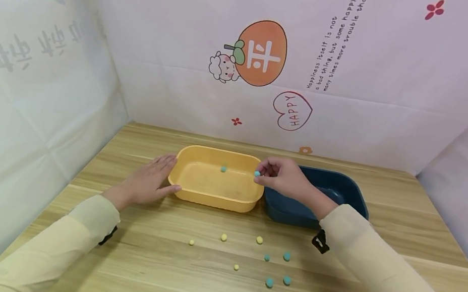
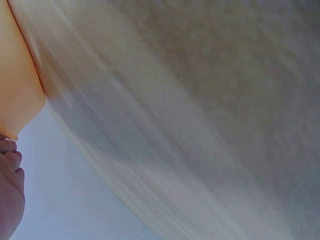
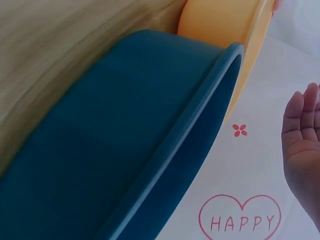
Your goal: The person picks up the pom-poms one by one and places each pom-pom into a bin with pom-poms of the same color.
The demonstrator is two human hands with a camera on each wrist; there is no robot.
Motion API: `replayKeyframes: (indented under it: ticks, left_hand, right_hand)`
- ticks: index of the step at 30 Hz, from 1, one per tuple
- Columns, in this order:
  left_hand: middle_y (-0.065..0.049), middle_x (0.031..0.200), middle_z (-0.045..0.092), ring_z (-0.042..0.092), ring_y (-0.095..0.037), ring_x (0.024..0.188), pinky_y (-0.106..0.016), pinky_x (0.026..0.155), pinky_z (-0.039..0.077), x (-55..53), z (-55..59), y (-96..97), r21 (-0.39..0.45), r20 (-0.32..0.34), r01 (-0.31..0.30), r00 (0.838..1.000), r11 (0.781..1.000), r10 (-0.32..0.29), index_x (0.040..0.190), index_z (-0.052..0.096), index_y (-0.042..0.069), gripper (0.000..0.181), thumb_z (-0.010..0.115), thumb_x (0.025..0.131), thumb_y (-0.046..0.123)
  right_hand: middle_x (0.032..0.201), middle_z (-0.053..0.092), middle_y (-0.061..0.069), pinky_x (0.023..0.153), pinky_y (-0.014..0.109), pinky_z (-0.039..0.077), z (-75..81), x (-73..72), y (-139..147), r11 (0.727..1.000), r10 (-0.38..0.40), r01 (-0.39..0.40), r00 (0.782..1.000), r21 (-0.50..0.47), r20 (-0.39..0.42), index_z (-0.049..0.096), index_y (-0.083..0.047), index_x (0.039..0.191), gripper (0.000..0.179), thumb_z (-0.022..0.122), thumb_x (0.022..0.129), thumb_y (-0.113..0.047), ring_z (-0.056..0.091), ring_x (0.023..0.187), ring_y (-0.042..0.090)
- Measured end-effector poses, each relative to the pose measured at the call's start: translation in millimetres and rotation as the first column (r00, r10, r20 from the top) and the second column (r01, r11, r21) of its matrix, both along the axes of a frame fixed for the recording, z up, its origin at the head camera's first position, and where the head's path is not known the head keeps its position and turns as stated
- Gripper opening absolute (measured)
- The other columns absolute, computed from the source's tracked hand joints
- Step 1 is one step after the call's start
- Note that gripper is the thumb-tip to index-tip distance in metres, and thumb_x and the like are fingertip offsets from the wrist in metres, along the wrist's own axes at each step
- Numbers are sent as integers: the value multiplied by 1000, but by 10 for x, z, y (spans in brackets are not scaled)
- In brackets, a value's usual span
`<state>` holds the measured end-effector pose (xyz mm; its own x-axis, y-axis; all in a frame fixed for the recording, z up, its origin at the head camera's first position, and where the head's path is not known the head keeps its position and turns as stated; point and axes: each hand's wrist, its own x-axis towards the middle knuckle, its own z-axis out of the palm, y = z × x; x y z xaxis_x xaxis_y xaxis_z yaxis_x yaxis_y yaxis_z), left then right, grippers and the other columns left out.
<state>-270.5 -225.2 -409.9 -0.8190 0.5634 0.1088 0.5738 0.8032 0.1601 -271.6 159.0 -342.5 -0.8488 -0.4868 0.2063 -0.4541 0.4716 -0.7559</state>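
Teal ball [image 1: 257, 173] pinched in the fingers of the right hand [image 1: 288, 176], right at the near end of the yellow tub [image 1: 211, 201]! Left of those fingers, a second teal ball [image 1: 223, 169] lies inside; behind them, the dark blue tub [image 1: 300, 221]. The left hand [image 1: 146, 181], fingers extended, touches the yellow tub's other end; yellow balls [image 1: 223, 237] dot the bench [image 1: 140, 274] below.

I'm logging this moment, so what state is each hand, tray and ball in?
Left hand: touching the yellow tray
Right hand: pinching a teal ball
Yellow tray: upright, another teal ball inside
Navy tray: upright, partly hidden; no ball visible inside
Four yellow balls: loose on the table
Four teal balls: loose on the table
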Motion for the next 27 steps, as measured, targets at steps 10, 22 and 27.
replayKeyframes:
  ticks: [10,22,27]
  left_hand:
    - [-23,158,15,12,-34,146,-45,118,9,-33,-2,29,-9,4,3,1000,1000,-3,152,13,-8,89,40,99,58]
    - [-24,158,15,13,-36,145,-46,118,9,-15,4,18,-17,6,-1,1000,1000,1,151,14,-9,89,41,99,58]
    - [-24,157,16,14,-36,145,-46,118,9,-7,1,16,-16,-3,-2,1000,1000,2,151,15,-9,89,41,98,58]
  right_hand:
    - [80,61,7,62,28,48,-20,-247,-244,999,-47,47,999,-12,12,68,-4,92,12,76,85,-9,54,70,22]
    - [84,62,7,66,29,48,-124,-408,-514,994,-109,108,993,9,49,67,-3,91,11,74,86,-9,55,76,21]
    - [83,63,6,65,27,48,-186,-465,-557,991,-130,129,991,17,40,67,-3,90,11,75,86,-10,55,74,19]
